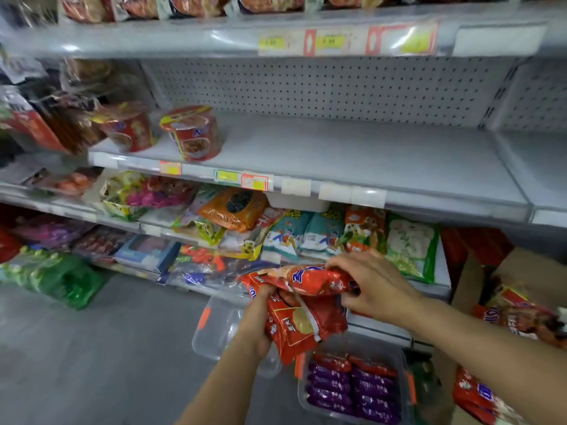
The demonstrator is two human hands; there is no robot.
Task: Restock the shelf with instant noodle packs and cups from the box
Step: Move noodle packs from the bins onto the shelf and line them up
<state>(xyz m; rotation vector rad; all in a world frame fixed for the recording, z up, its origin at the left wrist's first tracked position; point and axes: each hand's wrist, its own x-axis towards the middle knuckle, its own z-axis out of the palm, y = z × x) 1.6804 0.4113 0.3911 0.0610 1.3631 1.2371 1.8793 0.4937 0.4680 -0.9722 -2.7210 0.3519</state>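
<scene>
Red foil noodle packs point(302, 305) are gathered between both hands in front of the lower shelves, held at about waist height rather than on any shelf yet; the left hand point(256, 325) grips the bunch from below with fingers curled round its edge, seemingly to carry the weight, while the right hand point(372, 286) pinches the top pack from above, probably to square or separate it before placing; the packs are glossy, crinkled, printed in white and blue lettering, and overlap at odd angles; the box point(521, 271), brown cardboard at the right, has more red packs showing in it; the middle shelf point(352, 154) is mostly bare grey metal, with two red noodle cups point(191, 133) standing at its left end, so it looks like the likely destination.
</scene>
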